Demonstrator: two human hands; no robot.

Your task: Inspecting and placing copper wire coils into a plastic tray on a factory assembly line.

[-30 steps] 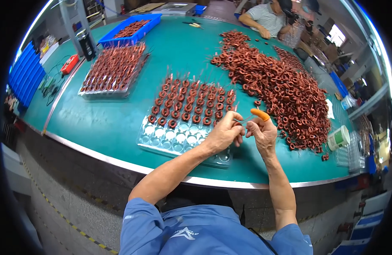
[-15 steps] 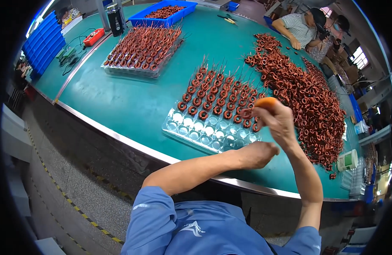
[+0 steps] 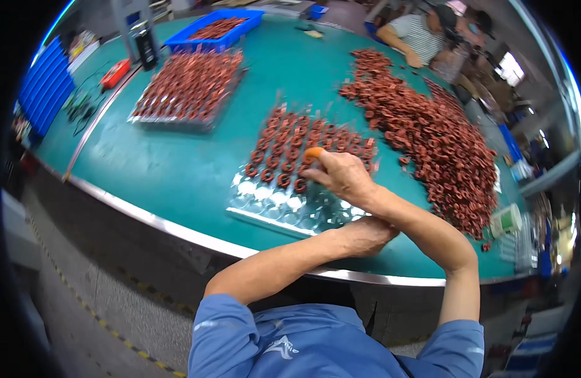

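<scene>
My right hand (image 3: pixel 348 178), an orange cover (image 3: pixel 314 152) on one finger, is pinched over the filled rows of a clear plastic tray (image 3: pixel 262 220). A copper-wound ring coil (image 3: pixel 305 169) seems to sit between its thumb and finger, partly hidden and blurred. Upright ring coils (image 3: pixel 283 181) with wire leads fill the tray's far rows; the near round pockets show no coils. Below the right forearm, by the tray's near right corner, my left hand (image 3: pixel 369 236) is curled closed. Whatever it may hold is hidden.
A large heap of loose ring coils (image 3: pixel 429 145) lies to the right. Another full tray (image 3: pixel 183 91) and a blue bin (image 3: pixel 215 43) stand far left. A white-green tub (image 3: pixel 506 220) sits at the right edge. Across the table is a person in a striped shirt (image 3: pixel 419 38).
My right hand has moved left from the tray's right side to over its middle rows, its forearm now crossing above my left hand. The whole view has shifted slightly.
</scene>
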